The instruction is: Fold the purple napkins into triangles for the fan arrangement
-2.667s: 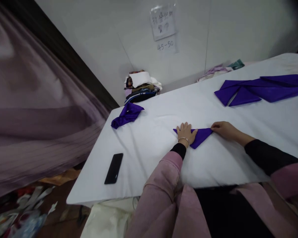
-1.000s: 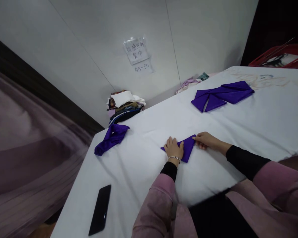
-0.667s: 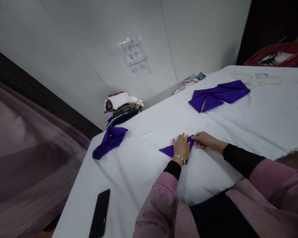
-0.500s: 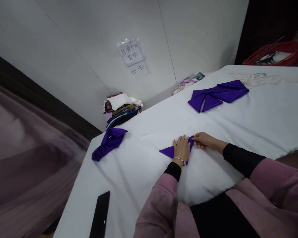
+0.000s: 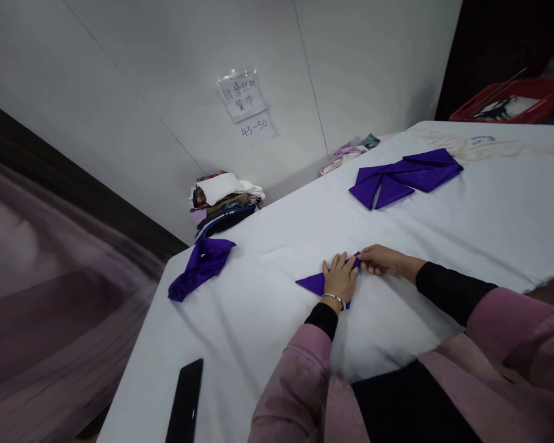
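Observation:
A purple napkin (image 5: 311,283), folded to a pointed shape, lies on the white-covered table (image 5: 268,332). My left hand (image 5: 340,277) rests flat across its middle with the fingers spread, hiding much of the cloth. At the napkin's upper right corner, the fingertips of my right hand (image 5: 377,259) pinch the edge. Farther back to the right are several folded purple napkins (image 5: 404,175), overlapping each other. Another purple cloth (image 5: 200,267), loosely crumpled, is near the table's left edge.
A black phone (image 5: 185,397) lies at the front left. Behind the far edge stand a stack of folded clothes (image 5: 226,203) and more cloths (image 5: 346,154). Handwritten paper signs (image 5: 242,95) hang on the wall. A red basket (image 5: 540,98) is at the back right.
Both hands stay at the folded napkin, almost in place. My left fingers have shifted very slightly to the right, and the view has moved a little.

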`<control>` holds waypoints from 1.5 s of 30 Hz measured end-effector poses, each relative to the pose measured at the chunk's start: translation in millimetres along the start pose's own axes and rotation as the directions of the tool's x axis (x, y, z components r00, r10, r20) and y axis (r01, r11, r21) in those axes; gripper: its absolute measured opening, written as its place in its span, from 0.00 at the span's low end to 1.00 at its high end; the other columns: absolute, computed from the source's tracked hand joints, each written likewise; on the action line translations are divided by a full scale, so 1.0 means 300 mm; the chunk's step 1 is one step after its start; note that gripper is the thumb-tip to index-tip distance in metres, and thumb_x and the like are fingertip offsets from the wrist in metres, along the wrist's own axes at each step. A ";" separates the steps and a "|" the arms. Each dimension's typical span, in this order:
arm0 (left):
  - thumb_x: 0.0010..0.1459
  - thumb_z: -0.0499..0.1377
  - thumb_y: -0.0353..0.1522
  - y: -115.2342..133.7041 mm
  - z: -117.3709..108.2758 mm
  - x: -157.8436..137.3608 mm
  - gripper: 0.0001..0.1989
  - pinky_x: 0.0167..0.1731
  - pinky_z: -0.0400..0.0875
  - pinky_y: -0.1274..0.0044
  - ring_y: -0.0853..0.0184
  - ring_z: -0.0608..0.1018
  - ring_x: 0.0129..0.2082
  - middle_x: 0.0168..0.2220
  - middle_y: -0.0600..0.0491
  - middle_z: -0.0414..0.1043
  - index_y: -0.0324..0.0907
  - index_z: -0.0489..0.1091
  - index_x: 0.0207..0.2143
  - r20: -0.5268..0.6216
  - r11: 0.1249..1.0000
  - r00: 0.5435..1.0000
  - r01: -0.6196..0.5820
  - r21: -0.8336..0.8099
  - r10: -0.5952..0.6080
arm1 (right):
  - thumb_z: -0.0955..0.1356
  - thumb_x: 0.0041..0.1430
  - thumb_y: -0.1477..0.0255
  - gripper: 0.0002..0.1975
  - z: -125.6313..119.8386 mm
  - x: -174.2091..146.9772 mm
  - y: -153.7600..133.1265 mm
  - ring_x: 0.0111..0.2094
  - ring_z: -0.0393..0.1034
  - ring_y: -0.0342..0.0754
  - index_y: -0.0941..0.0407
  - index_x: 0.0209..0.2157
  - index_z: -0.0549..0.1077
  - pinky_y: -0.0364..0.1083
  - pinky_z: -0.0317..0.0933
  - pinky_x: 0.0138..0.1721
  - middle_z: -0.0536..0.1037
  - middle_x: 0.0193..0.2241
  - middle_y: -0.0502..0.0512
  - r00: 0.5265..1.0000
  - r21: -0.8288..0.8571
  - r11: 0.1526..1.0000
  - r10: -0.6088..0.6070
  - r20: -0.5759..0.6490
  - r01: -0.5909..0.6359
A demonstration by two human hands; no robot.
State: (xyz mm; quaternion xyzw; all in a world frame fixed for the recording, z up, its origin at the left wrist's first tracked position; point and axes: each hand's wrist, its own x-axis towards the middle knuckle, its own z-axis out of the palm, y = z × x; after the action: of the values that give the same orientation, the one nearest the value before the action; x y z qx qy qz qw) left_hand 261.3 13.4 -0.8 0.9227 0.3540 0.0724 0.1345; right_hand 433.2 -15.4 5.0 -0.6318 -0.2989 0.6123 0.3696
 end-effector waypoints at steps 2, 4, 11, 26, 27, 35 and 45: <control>0.66 0.40 0.40 0.002 -0.001 -0.001 0.22 0.60 0.43 0.54 0.62 0.53 0.64 0.64 0.56 0.52 0.53 0.55 0.60 0.003 1.000 1.000 0.000 0.011 0.000 | 0.66 0.58 0.65 0.12 -0.005 0.003 -0.006 0.13 0.58 0.36 0.57 0.25 0.67 0.37 0.49 0.12 0.71 0.17 0.48 1.000 -0.013 1.000 -0.009 -0.012 0.009; 0.65 0.41 0.40 0.004 -0.003 -0.002 0.22 0.61 0.42 0.54 0.62 0.53 0.64 0.64 0.56 0.52 0.54 0.54 0.60 0.011 1.000 1.000 0.008 0.018 -0.008 | 0.66 0.57 0.64 0.13 -0.007 0.007 -0.012 0.13 0.58 0.36 0.57 0.25 0.67 0.37 0.49 0.12 0.72 0.18 0.49 0.999 -0.057 0.998 -0.017 -0.036 0.015; 0.65 0.41 0.40 0.006 -0.006 -0.002 0.22 0.61 0.42 0.55 0.63 0.52 0.64 0.65 0.55 0.50 0.53 0.56 0.60 0.004 1.000 1.000 0.003 0.026 -0.003 | 0.64 0.59 0.68 0.15 0.000 0.002 -0.033 0.11 0.55 0.36 0.58 0.19 0.67 0.38 0.47 0.12 0.68 0.12 0.48 0.997 -0.228 0.972 -0.072 -0.037 0.061; 0.65 0.38 0.46 0.006 0.006 0.001 0.25 0.60 0.42 0.53 0.60 0.50 0.64 0.65 0.53 0.49 0.53 0.53 0.61 0.046 0.996 0.999 -0.022 0.092 0.018 | 0.63 0.52 0.78 0.03 -0.021 0.027 -0.019 0.11 0.60 0.38 0.56 0.27 0.66 0.39 0.48 0.12 0.73 0.17 0.48 0.985 -0.343 0.929 -0.168 -0.051 0.140; 0.64 0.38 0.46 0.007 0.004 0.001 0.25 0.60 0.42 0.53 0.60 0.50 0.64 0.65 0.53 0.50 0.53 0.53 0.61 0.046 0.995 0.999 -0.021 0.097 0.017 | 0.63 0.52 0.78 0.03 -0.022 0.028 -0.019 0.11 0.60 0.39 0.56 0.27 0.66 0.39 0.49 0.13 0.73 0.17 0.48 0.982 -0.366 0.918 -0.182 -0.052 0.151; 0.64 0.39 0.46 0.014 -0.002 -0.002 0.25 0.61 0.42 0.55 0.60 0.51 0.64 0.64 0.55 0.51 0.55 0.53 0.61 0.055 0.993 0.998 -0.005 0.117 -0.002 | 0.63 0.55 0.73 0.04 -0.066 0.022 -0.020 0.21 0.69 0.44 0.56 0.31 0.70 0.43 0.62 0.24 0.76 0.23 0.53 0.871 -0.594 0.775 -0.428 -0.241 0.216; 0.64 0.42 0.42 0.013 0.005 -0.001 0.22 0.60 0.43 0.54 0.62 0.51 0.64 0.65 0.54 0.50 0.52 0.56 0.59 0.047 0.994 0.999 -0.011 0.111 0.006 | 0.59 0.62 0.60 0.27 0.009 -0.078 0.165 0.63 0.47 0.58 0.54 0.60 0.58 0.61 0.45 0.60 0.60 0.60 0.61 0.621 -0.835 0.112 -0.723 0.303 0.538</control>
State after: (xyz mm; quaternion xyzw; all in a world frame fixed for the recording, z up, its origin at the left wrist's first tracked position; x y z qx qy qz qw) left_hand 263.8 10.0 -0.9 0.9316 0.3504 0.0318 0.0908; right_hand 425.2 -61.6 -23.3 -0.5849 -0.7708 0.0857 0.2374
